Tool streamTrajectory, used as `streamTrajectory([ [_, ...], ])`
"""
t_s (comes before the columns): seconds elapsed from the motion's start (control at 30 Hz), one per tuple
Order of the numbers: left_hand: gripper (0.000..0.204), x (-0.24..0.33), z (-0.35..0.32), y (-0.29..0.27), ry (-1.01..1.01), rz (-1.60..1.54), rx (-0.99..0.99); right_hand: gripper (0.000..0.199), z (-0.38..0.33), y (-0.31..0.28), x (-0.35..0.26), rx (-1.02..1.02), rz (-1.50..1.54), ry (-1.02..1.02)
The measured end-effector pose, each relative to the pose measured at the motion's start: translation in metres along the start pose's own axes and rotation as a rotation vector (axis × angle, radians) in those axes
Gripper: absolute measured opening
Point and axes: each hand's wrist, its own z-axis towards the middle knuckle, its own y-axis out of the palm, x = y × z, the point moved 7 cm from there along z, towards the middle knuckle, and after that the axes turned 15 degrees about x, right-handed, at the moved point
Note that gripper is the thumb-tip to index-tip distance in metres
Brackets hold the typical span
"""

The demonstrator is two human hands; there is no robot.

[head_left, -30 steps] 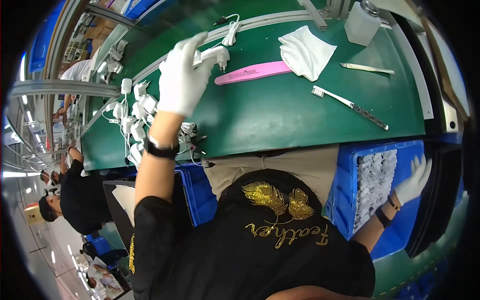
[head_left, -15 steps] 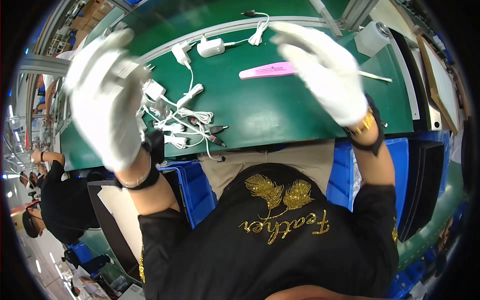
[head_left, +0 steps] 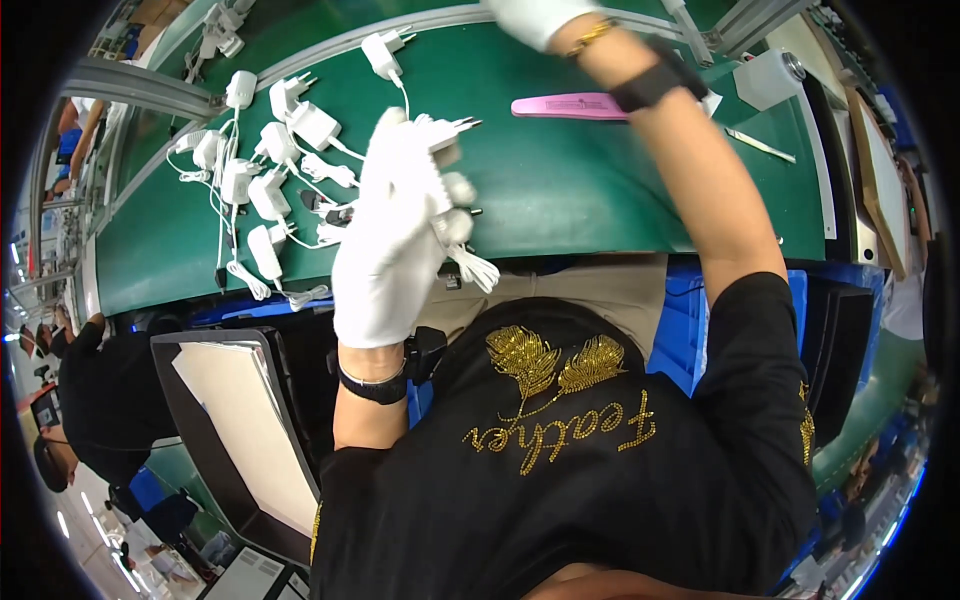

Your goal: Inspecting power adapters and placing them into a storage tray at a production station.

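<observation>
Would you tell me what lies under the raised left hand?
The left hand grips a white plug adapter above the green mat; its cable dangles. The mat beneath is covered.

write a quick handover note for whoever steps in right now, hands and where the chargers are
Left hand: gloved, raised over the near table edge, fingers closed on a white plug adapter with its cord hanging down.
Right hand: gloved, reaching to the far edge, mostly out of view; what it holds cannot be seen.
Pile of white adapters with cords lies on the green mat, left side. Pink file lies further back.
Done: one adapter picked up.
Left: the pile still on the mat.
</observation>
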Motion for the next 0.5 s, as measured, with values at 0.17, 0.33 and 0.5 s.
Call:
streamTrajectory([
  [0.17, 0.089, -0.01, 0.004, 0.006, 0.185, 0.47, -0.036, 0.036, 0.001, -0.13, 0.032, 0.351, 0.245, 0.155],
  [0.33, 0.09, -0.027, 0.009, 0.014, 0.234, 0.544, -0.054, 0.047, -0.073, -0.196, 0.006, 0.26, 0.85, 0.71],
  [0.5, 0.088, -0.047, 0.005, 0.02, 0.08, 0.456, -0.09, 0.059, -0.146, -0.186, -0.041, 0.127, 1.308, 1.135],
])
